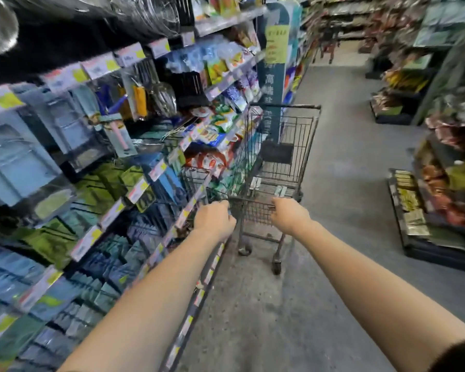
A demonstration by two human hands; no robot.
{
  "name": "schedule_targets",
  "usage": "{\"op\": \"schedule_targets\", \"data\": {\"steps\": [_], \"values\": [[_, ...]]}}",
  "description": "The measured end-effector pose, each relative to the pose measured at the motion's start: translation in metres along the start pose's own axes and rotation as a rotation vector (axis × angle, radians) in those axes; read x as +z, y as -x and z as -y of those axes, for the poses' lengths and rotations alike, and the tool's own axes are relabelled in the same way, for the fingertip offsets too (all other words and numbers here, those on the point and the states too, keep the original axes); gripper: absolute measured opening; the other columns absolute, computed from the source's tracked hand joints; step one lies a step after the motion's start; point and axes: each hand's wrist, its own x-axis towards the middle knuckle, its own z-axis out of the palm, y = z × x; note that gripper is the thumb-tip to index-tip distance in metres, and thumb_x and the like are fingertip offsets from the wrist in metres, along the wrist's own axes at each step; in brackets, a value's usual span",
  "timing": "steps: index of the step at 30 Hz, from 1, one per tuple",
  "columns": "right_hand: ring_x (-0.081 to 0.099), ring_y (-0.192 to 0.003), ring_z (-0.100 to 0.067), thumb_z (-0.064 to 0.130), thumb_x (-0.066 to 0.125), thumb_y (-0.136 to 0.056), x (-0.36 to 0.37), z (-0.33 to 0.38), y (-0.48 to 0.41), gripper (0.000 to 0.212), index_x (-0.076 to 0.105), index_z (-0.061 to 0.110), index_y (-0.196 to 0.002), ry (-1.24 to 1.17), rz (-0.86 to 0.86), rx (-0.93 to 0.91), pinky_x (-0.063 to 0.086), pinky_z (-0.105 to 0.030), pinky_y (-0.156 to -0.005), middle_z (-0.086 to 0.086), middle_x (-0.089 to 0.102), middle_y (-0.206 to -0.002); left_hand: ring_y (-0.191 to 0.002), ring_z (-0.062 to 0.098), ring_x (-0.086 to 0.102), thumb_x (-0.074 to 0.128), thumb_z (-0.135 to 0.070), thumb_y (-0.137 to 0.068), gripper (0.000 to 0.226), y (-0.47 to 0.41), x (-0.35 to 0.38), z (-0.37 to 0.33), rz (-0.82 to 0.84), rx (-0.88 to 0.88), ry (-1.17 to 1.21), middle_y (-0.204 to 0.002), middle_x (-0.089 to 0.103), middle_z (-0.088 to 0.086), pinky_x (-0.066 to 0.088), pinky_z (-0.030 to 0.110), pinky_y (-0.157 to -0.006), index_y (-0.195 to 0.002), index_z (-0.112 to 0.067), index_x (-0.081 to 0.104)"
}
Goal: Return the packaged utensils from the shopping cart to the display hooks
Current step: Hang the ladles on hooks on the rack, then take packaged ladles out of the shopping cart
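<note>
Both my arms reach straight ahead from the bottom of the view. At 12 o'clock my left hand [214, 220] and right hand [289, 216] sit on the handle [250, 200] of a wire cart [285, 106]. The fingers [224, 204] of each hand are curled closed over the bar, gripping it, and neither hand holds anything else.

Just past my hands, also at 12 o'clock, two flat packs [255, 183] lie apart on the basket floor. Blur hides their contents, but I take them for the utensils to be returned. At 10 o'clock, on the shelving close along my left side, a rack [140, 100] of kitchen tools hangs in clear packaging. The hooks themselves are too blurred to pick out. Grey floor [333, 183] runs away toward 1 o'clock.

I judge this to be the step of bringing the cart up to the display, with no pack lifted out yet. Next I would need to stop the cart, free one hand, and reach down into the basket. Then I would pinch a pack by its top edge and line its hang hole up with a free hook at 10 o'clock.
</note>
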Motion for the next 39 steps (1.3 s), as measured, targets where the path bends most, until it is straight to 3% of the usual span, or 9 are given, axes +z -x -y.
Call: {"op": "schedule_targets", "data": {"steps": [8,12,19,23,27,34,39], "values": [[0.063,-0.12,-0.036,0.025,0.055,-0.099,0.001,-0.039,-0.103,0.046,0.056,0.012,-0.143,-0.035,0.013,0.09,0.057,-0.043,-0.095,-0.016,0.066,-0.133,-0.105,0.032,0.065,0.049,-0.037,-0.098,0.041,-0.121,0.026,-0.013,0.031,0.066,0.019,-0.12,0.067,0.009,0.056,0.043,-0.087,-0.135,-0.019,0.056],[0.064,-0.12,-0.034,0.027,0.058,-0.098,0.003,-0.04,-0.168,0.047,0.057,0.011,-0.142,-0.067,0.028,0.148,0.057,-0.045,-0.098,-0.014,0.067,-0.135,-0.094,0.031,0.068,0.05,-0.035,-0.1,0.036,-0.199,0.036,0.001,0.063,0.105,0.031,-0.105,0.07,0.008,0.055,0.039,-0.077,-0.13,-0.017,0.056],[0.066,-0.119,-0.033,0.023,0.059,-0.092,-0.004,-0.036,-0.264,0.052,0.057,0.017,-0.144,-0.125,0.037,0.265,0.058,-0.043,-0.098,-0.011,0.068,-0.134,-0.093,0.031,0.067,0.049,-0.034,-0.099,0.035,-0.324,0.038,0.021,0.114,0.162,0.049,-0.103,0.069,0.008,0.053,0.039,-0.075,-0.127,-0.014,0.057],[0.067,-0.118,-0.031,0.018,0.055,-0.093,-0.005,-0.041,-0.306,0.056,0.053,0.015,-0.15,-0.178,0.027,0.306,0.058,-0.043,-0.098,-0.011,0.067,-0.137,-0.104,0.033,0.067,0.05,-0.033,-0.099,0.037,-0.37,0.045,0.021,0.152,0.183,0.051,-0.112,0.07,0.011,0.054,0.04,-0.085,-0.129,-0.013,0.057],[0.072,-0.105,-0.03,0.019,0.052,-0.093,0.002,-0.056,-0.349,0.056,0.052,0.016,-0.149,-0.2,0.057,0.33,0.062,-0.044,-0.089,-0.013,0.068,-0.133,-0.107,0.034,0.066,0.048,-0.033,-0.099,0.036,-0.411,0.058,0.016,0.183,0.205,0.033,-0.116,0.069,0.012,0.055,0.042,-0.087,-0.129,-0.014,0.057],[0.068,-0.113,-0.032,0.012,0.049,-0.095,0.016,-0.1,-0.425,0.053,0.052,0.012,-0.148,-0.211,0.149,0.333,0.059,-0.041,-0.094,-0.017,0.064,-0.137,-0.112,0.031,0.066,0.049,-0.034,-0.1,0.04,-0.489,0.09,-0.001,0.272,0.167,0.025,-0.124,0.069,0.01,0.055,0.044,-0.094,-0.135,-0.017,0.056],[0.066,-0.119,-0.033,0.013,0.053,-0.096,0.022,-0.142,-0.491,0.049,0.055,0.014,-0.145,-0.211,0.212,0.327,0.057,-0.041,-0.097,-0.014,0.067,-0.134,-0.11,0.031,0.066,0.048,-0.036,-0.1,0.039,-0.549,0.113,-0.029,0.323,0.093,0.017,-0.12,0.069,0.01,0.056,0.044,-0.091,-0.131,-0.015,0.057]]}}
